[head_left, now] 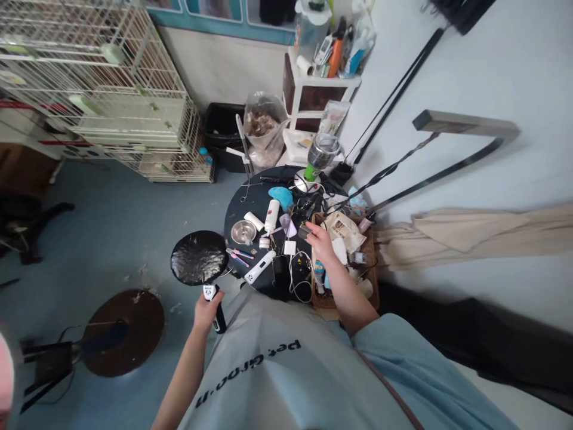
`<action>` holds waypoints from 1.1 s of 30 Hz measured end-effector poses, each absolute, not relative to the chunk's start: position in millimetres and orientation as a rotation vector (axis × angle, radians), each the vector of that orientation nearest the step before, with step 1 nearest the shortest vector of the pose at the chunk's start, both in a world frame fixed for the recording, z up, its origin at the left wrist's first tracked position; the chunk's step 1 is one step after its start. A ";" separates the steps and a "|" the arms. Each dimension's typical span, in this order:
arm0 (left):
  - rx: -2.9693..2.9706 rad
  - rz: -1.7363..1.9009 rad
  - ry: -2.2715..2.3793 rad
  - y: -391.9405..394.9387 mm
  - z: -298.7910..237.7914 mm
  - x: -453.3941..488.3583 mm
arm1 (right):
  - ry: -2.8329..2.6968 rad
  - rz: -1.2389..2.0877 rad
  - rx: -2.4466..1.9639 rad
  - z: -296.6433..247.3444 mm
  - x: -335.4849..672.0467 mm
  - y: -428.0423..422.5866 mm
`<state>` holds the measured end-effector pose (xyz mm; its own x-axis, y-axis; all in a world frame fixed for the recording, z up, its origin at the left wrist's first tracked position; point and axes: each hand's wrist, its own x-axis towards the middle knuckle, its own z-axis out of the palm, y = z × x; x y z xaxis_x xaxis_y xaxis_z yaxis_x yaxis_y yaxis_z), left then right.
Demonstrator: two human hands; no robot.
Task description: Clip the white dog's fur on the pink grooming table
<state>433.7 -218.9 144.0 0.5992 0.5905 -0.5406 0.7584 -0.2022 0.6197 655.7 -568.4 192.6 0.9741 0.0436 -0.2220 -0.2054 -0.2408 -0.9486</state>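
Note:
My left hand (206,309) is wrapped round a black and white clipper (215,304), held low beside my apron, near a black round stool seat (199,257). My right hand (320,239) reaches over the round black table (237,209) and pinches a small dark object (305,230) at the table's right side, next to a brown basket (371,263). A white clipper (259,267), a steel bowl (243,231) and a white bottle (271,215) lie on the table near that hand.
A white wire cage (102,89) stands at the back left. A white shelf unit (313,89) with tools stands against the wall behind the table. A brown round mat (129,331) lies on the blue floor. A black bin (221,134) sits by the cage.

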 end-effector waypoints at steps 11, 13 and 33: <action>1.890 -0.310 1.285 -216.0 141.9 407.1 | 0.265 0.170 -2.409 171.3 670.5 -662.7; 1.906 -0.316 1.287 -220.8 146.0 407.3 | 0.341 0.152 -2.529 169.2 692.7 -679.7; 1.914 -0.317 1.345 -242.1 158.4 411.9 | 0.094 0.470 -2.753 172.5 611.5 -731.3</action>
